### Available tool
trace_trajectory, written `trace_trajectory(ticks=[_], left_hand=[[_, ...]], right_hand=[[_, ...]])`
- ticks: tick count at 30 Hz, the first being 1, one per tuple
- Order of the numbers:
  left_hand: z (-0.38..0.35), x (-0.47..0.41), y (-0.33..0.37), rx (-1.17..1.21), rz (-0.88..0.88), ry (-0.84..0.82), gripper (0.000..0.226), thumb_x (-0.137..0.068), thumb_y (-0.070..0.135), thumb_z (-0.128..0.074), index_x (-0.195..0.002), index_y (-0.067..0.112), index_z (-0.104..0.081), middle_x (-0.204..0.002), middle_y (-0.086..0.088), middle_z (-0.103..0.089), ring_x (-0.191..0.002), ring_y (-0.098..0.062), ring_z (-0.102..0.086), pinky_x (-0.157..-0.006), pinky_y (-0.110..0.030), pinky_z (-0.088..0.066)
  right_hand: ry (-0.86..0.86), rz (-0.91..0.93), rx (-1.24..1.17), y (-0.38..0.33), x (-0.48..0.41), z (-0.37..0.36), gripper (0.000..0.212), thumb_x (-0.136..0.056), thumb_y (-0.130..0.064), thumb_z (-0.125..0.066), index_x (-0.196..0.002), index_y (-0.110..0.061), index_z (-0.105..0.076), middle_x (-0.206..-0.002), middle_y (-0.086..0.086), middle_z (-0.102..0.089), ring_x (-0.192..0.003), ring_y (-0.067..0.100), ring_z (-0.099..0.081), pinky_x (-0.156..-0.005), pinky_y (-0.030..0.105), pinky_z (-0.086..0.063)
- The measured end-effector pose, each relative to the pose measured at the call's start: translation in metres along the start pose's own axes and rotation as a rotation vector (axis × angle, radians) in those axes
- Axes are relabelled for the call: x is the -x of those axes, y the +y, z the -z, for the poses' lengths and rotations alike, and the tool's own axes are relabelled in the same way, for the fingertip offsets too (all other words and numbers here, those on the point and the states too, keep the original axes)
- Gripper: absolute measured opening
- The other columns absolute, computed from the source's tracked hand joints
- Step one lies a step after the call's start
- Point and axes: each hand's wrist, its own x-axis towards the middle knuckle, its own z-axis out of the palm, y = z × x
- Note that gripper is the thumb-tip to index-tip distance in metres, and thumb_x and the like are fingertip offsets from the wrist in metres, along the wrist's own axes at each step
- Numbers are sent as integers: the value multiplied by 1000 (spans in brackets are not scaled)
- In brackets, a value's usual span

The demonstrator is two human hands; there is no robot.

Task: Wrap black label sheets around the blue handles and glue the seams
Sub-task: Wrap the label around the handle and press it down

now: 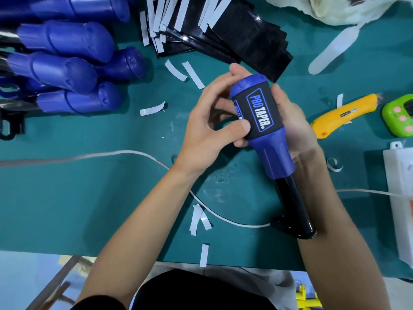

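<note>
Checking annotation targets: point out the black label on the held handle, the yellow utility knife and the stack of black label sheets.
black label (260, 113), head view, on its printed face
yellow utility knife (344, 114), head view, middle of its body
stack of black label sheets (245, 41), head view, on a bare black sheet

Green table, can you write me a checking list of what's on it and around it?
Surface: green table, scuffed with pale marks.
Job's things: blue handle wearing a black label; bare handles piled at left; label sheets stacked at the top.
Clutter: white paper strips scattered about; yellow knife; green gadget.
Hands: left hand and right hand both grip the blue handle, left thumb on the black label.
Cables: white cable runs across the table towards a white box.
Surroundings: pale bag at the top edge.
</note>
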Motion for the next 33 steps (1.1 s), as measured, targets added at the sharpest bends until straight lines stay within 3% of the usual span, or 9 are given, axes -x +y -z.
trace_trajectory(ticks=[3,5,7,11,15,18,22,25,33], left_hand=[[2,0,2,87,66,-32,76,-79,6,-77,-148,0,-45,-119,-41,-50,-82,-27,-53,-63,-33,-46],[7,-1,4,149,96,-62,74,-82,-8,-71,-148,-3,-39,-115,-22,-59,-60,-23,-56,-56,-30,-51],[15,-5,4,139,140,-88,77,-76,-4,-77,-146,2,-44,-109,-7,-63,-64,-14,-58,-56,-23,-49],[20,-8,11,226,192,-142,81,-66,8,-83,-140,4,-51,-110,-18,-62,-77,-28,-55,-63,-33,-49],[23,-4,14,214,142,-2,75,-61,13,-88,-129,1,-59,-92,0,-68,-83,-15,-60,-83,-26,-52],[28,-1,17,197,64,6,67,-60,13,-86,-121,5,-60,-93,3,-67,-80,-13,-60,-78,-27,-53],[28,1,22,63,-137,-86,70,-63,11,-91,-121,10,-53,-120,-9,-54,-97,-18,-55,-86,-31,-48],[31,0,16,-236,-271,-32,62,-64,1,-86,-116,16,-55,-115,-5,-54,-103,-21,-56,-89,-36,-46],[28,-2,-6,-642,-315,128,56,-62,4,-92,-111,16,-70,-113,-3,-58,-104,-4,-57,-89,-20,-45]], right_hand=[[38,-62,46,-5,6,-4,57,-112,-52,-23,-141,-25,-64,-128,17,-73,-88,31,-77,-61,38,-64],[111,-104,185,-6,9,-7,66,-111,-54,-28,-111,-15,-81,-99,31,-75,-67,36,-76,-57,37,-62],[141,-125,341,-5,10,-11,68,-110,-55,-29,-99,-17,-84,-83,31,-74,-62,37,-75,-56,37,-62],[51,-195,497,-16,22,-16,57,-98,-74,-41,-136,-38,-64,-100,23,-76,-65,37,-75,-57,39,-61],[18,-330,1020,-31,63,-22,101,-75,-55,-87,-155,-57,-25,-84,8,-75,-70,26,-74,-70,39,-59],[170,-251,1523,-31,80,-33,60,-80,-37,-83,-121,-53,-43,-80,-21,-66,-70,4,-64,-61,23,-45],[424,10,1929,-41,84,-39,42,-80,-12,-79,-108,-31,-55,-65,-3,-53,-59,25,-51,-53,35,-39],[575,198,2216,-44,72,-39,35,-77,3,-62,-105,-18,-59,-74,7,-48,-66,35,-44,-65,42,-33],[782,342,2212,-22,26,-11,35,-86,-6,-38,-108,-13,-64,-87,9,-56,-86,35,-46,-100,43,-26]])
